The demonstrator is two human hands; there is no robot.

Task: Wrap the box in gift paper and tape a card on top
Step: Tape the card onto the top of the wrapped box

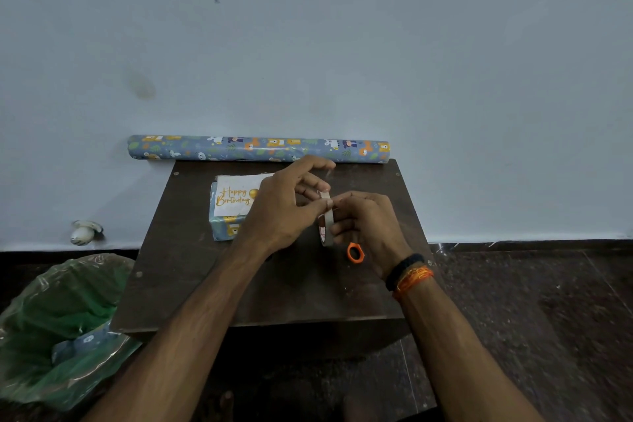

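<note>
Both hands meet over the table (191,271): the right hand (368,226) grips the tape roll (326,223) while the left hand (281,212) pinches at its rim. The wrapped box (222,228), card (234,195) lying on top, sits just left of them.

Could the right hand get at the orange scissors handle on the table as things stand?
Probably yes, once freed: the orange plastic scissors handle lies uncovered on the dark wooden table, just beside the right hand. That hand is now holding the white tape roll.
</note>
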